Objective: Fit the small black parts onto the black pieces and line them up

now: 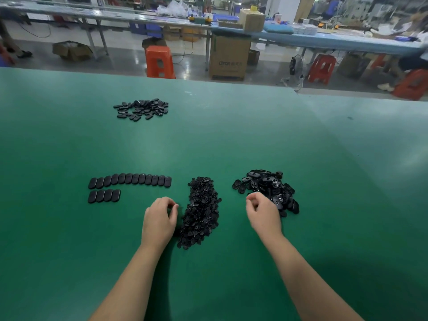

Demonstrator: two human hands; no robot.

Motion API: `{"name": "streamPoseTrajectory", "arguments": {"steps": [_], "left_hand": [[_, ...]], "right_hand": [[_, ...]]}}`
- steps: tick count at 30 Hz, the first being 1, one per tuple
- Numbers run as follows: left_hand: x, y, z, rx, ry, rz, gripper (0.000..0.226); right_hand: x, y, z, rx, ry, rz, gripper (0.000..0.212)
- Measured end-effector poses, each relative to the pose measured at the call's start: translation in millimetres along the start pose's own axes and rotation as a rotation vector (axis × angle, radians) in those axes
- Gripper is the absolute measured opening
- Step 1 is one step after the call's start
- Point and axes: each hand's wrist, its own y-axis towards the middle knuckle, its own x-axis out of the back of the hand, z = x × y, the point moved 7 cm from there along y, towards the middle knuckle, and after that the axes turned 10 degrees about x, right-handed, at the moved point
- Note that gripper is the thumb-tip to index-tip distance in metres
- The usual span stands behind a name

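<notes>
Hovering low over the green counter [231, 135], both hands sit at the near edges of the two supply heaps. Left hand [159, 218]: fingers curled in toward the thumb, just beside the left flank of the pile of small black parts [201, 212]. Whether it pinches a part, cannot tell. Right hand [262, 214]: fingers likewise curled, at the near-left edge of the heap of black pieces [268, 188]; nothing visible in its grip, though the fingertips are partly hidden.

Small-parts pile runs long, its axis going away from the person, and lies between the two hands. Black pieces lie just beyond and to the right of the right hand, so that hand is clearly the nearer one for taking a piece; left hand is nearer the small parts.

Finished rows [129, 181] lie left and beyond the left hand, long axis running left to right; second row [104, 196] short, open end toward the left hand. A separate scatter [141, 108] sits well apart, far side.

Judgement: next placement falls to the left hand.
</notes>
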Motion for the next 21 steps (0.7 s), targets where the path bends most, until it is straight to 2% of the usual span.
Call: {"name": "streamPoseTrajectory", "arguments": {"steps": [2,7,14,21], "left_hand": [[0.5,-1.5,0.1,0.017,-0.005,0.014,0.01],[2.2,-2.3,0.3,0.024,-0.008,0.015,0.009],[3.8,-3.2,-1.6,0.041,-0.011,0.027,0.013],[3.5,-3.3,-2.1,0.051,-0.017,0.039,0.011]], "right_hand": [[15.0,7.7,-9.2,-0.006,-0.145,-0.031,0.015],[20.2,21.5,-29.4,-0.111,-0.343,0.153,0.032],[14.9,26.8,-28.3,-0.103,-0.438,0.25,0.044],[16.5,27.7,-24.6,-0.096,-0.445,0.248,0.028]]}}
